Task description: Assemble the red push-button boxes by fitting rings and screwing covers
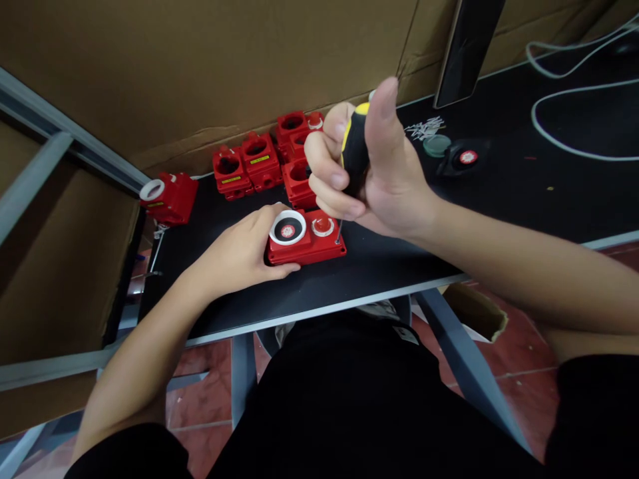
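Note:
A red box-shaped housing (312,254) lies on the black table, with a white ring around a black disc and a small red dome beside it. My left hand (244,249) grips its left end, thumb along the front edge. Above it, my right hand (367,163) is wrapped round a black and yellow screwdriver (355,143), its thumb raised off the handle. The thin shaft points down to a screw at the housing's right corner. My right fingers hide part of the handle.
Several red housings (259,163) stand behind, against the cardboard. Another with a white ring (172,199) sits at the left edge. To the right are thin white pieces (426,128), a greenish round dish (436,146), a black part with a red-and-white label (468,158) and a white cable (564,153).

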Demonstrator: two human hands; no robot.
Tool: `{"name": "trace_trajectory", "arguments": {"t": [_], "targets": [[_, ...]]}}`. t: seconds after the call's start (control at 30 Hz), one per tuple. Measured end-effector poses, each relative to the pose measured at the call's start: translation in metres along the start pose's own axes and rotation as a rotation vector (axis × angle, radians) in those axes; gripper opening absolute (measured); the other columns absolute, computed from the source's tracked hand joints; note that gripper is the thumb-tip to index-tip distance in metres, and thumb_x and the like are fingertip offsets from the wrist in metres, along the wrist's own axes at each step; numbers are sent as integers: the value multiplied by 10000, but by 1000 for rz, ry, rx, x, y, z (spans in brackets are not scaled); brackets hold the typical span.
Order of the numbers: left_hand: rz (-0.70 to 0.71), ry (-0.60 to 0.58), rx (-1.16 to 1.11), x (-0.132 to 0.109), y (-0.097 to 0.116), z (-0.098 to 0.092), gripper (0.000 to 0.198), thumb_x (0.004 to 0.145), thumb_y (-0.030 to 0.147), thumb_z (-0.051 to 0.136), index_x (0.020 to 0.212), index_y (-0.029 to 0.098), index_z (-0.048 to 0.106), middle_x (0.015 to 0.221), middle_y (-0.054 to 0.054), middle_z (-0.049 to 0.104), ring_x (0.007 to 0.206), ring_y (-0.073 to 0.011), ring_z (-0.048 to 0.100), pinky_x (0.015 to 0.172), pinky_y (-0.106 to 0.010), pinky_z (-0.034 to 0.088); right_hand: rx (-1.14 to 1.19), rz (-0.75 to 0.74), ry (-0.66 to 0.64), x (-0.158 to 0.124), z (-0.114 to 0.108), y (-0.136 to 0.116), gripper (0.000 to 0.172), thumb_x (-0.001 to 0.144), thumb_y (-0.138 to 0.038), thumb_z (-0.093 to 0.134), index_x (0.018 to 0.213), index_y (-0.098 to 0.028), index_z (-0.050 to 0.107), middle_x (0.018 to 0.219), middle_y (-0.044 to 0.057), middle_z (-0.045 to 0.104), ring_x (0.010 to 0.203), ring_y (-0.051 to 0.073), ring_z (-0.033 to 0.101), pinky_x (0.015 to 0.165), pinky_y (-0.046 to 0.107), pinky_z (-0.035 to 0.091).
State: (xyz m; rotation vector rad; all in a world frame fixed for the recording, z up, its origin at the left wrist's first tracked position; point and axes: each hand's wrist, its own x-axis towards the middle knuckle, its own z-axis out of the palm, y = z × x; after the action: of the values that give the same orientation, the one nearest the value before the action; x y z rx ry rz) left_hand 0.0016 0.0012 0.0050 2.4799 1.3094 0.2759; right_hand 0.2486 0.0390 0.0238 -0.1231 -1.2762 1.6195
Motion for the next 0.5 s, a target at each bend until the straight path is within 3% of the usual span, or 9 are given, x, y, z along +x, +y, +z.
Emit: {"name": "trace_trajectory", "arguments": {"t": [0.2, 0.37, 0.5], "targets": [[6, -7, 32, -1, 1, -1, 880, 937, 691, 756, 1599, 169, 505, 1507, -199, 713, 1326, -414, 746, 1148, -535, 602, 23, 20, -24, 1, -8, 8, 608, 1086, -780, 661, 878, -208, 647, 653, -72, 551, 417, 61, 376, 425, 208, 340], [-7, -18, 11, -1, 1, -1, 819, 987, 705, 701, 1585, 175, 520, 1492, -191, 721, 1312, -402, 752, 1142, -521, 604, 71, 45, -69, 3, -9, 5, 689, 1140, -784, 534, 756, -221, 633, 499, -95, 371, 376, 86, 277, 394, 223, 304], [-25, -23, 15, -1, 2, -2, 856, 982, 729, 702, 1602, 169, 513, 1487, -203, 724, 1306, -418, 749, 1131, -542, 610, 55, 147, -79, 2, -5, -7, 661, 1146, -787, 514, 832, -217, 628, 532, -90, 435, 401, 81, 279, 412, 230, 256]]}}
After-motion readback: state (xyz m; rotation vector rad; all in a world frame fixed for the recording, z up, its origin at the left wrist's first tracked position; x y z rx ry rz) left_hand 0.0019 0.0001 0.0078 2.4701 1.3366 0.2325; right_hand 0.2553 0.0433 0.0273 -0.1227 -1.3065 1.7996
